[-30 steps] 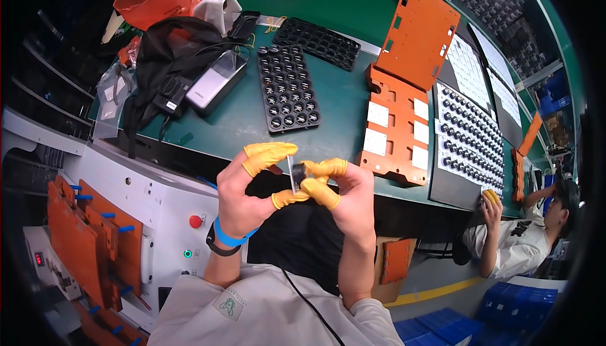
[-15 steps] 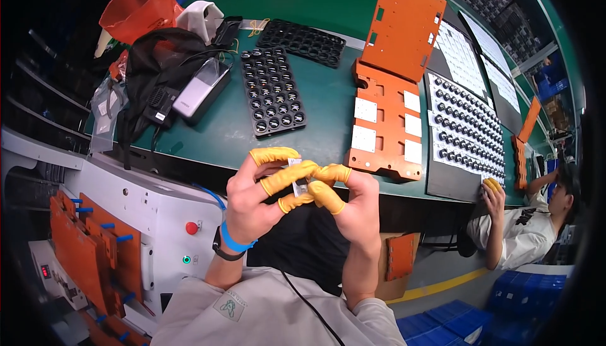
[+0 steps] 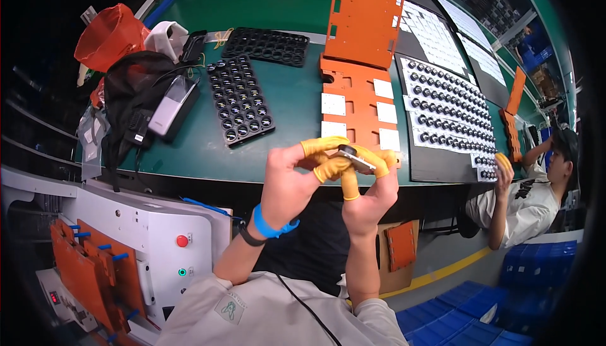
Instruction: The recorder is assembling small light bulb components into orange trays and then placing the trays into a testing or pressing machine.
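Part (image 3: 358,159), a pale plate with a black round piece, is up in both hands at the table's (image 3: 297,103) near edge, tilted, right end lower. In this view it overlaps the near end of the orange fixture (image 3: 362,115). Left hand (image 3: 287,175): fingers curled, nearly closed, pinching the black-piece side. Right hand (image 3: 372,197): fingers bent in, gripping the plate's right end. Yellow cots on fingertips of both.

Room: a wide green strip runs between filled black tray (image 3: 252,136) and fixture. Second black tray (image 3: 255,60) sits behind, apart from the fixture's left side. On the right, dark board (image 3: 435,168) lies just beside the fixture, its near edge close to the table edge; narrow gap there. Co-worker's hand (image 3: 504,168) is at the board's far right corner, well apart from both hands.
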Tool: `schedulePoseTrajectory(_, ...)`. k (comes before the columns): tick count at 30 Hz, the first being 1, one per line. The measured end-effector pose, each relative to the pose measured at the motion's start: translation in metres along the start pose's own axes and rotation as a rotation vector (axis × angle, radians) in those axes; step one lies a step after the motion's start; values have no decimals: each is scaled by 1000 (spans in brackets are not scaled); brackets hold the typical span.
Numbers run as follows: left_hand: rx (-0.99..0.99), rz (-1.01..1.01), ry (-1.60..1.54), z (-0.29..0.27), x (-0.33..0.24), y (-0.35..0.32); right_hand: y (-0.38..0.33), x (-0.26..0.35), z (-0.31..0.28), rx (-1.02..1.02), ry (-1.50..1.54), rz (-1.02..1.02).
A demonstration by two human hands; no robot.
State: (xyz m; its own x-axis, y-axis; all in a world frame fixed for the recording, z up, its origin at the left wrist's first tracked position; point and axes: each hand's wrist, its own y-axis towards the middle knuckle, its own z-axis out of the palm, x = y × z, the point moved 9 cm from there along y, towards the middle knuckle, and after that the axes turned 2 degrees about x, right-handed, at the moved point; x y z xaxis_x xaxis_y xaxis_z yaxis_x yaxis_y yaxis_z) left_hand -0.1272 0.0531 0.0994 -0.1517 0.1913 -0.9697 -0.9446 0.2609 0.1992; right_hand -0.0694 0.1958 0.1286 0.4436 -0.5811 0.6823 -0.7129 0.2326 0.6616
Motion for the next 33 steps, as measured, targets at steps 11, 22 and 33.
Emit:
schedulePoseTrajectory(11,-300,-101,758,-63,54,145,-13,-32,-35,-134,47,142)
schedulePoseTrajectory(22,-255,-191,953,-44,76,163,-17,-35,-40,-125,61,130)
schedulePoseTrajectory(33,-163,-298,928,-41,92,169,94,-31,-19,-36,-6,-109)
